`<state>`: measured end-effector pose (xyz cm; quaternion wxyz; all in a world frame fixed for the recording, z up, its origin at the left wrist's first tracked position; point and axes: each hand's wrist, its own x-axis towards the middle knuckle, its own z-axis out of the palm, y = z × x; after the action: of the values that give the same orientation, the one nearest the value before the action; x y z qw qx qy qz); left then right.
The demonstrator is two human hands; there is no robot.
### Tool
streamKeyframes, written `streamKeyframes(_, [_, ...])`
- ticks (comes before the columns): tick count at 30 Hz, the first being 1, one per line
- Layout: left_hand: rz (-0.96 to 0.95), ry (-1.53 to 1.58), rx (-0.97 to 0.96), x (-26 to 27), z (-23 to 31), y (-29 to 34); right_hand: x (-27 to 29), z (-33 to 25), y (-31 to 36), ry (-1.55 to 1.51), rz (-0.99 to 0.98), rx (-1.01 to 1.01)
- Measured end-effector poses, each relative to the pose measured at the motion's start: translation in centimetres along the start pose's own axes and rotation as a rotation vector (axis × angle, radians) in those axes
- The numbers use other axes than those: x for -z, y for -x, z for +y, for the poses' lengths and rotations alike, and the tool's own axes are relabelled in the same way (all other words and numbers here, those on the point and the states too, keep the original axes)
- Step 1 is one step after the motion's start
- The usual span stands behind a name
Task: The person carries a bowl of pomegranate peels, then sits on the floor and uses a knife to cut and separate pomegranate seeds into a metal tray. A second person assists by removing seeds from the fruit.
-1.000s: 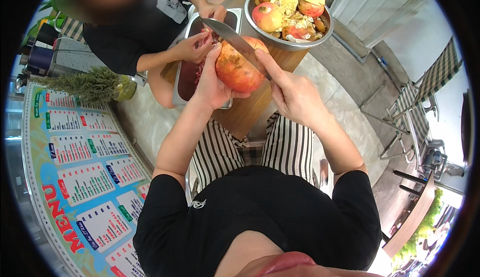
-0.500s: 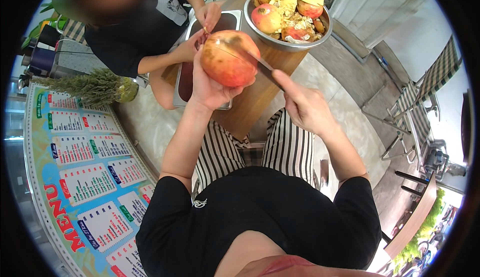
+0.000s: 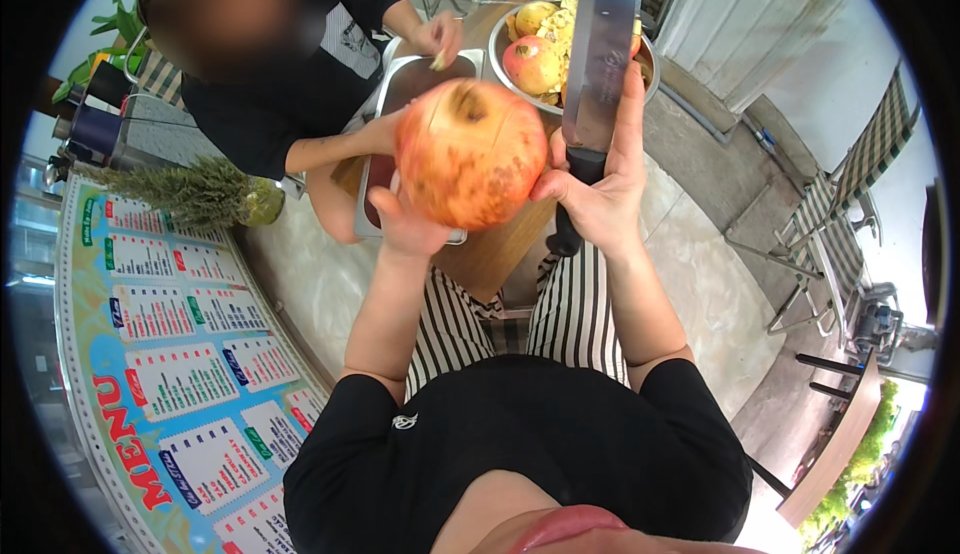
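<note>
Above a brown wooden tabletop (image 3: 490,257), left hand (image 3: 412,229) cradling a round red-yellow pomegranate (image 3: 472,159), right hand (image 3: 610,194) gripping a black-handled steel knife (image 3: 598,64): apparently repositioning; further cutting would require steady support.

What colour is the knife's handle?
Black; the knife's handle shows best in the head view, partly covered by the right hand.

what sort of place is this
Probably a small café or juice shop, though I can't be certain: there's a long blue board with printed lists, metal-framed chairs with checked fabric, and a metal bowl heaped with fruit on a wooden table.
</note>
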<state>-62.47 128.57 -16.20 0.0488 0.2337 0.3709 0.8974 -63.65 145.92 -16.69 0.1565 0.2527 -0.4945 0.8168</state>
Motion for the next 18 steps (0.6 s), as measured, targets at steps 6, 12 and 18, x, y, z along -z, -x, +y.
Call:
streamKeyframes(6, [0.093,-0.105,0.113,3.2,-0.5,2.0,1.1,-1.4,0.9,0.496,-0.206,-0.149])
streamKeyframes(12, [0.098,-0.254,0.070,2.6,-0.1,1.2,-0.2,-4.7,2.4,0.749,-0.484,-0.042])
streamKeyframes(18, [0.060,-0.326,0.051,4.0,-0.2,1.3,-0.5,-4.6,2.7,0.838,-0.494,-0.088])
